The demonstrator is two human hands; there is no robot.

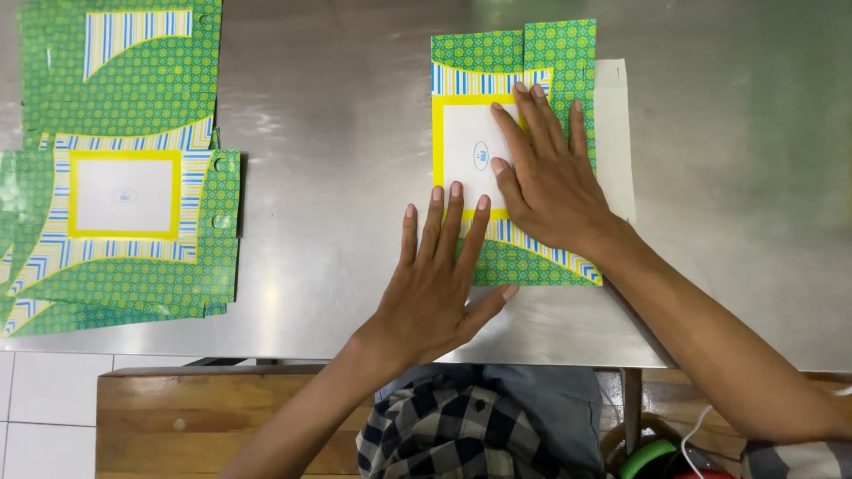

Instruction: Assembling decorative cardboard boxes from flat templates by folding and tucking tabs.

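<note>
A stack of green patterned sheets (124, 186) lies at far left on the counter (337, 177). Left hand (439, 275), flat and open, presses the lower edge of the green sheet (497, 133); right hand (550, 177), also flat, presses its right-centre. The sheet's long axis runs away from the person.

left hand (437, 282) flat on green patterned paper bag (497, 133) | right hand (548, 182) pressing beside it | steel table (337, 177) | stack of bags (115, 177) at left

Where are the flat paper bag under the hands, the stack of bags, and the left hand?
flat paper bag (463, 142), head view, white window panel.
stack of bags (124, 195), head view, top bag's white panel.
left hand (435, 284), head view, back of hand.
</note>
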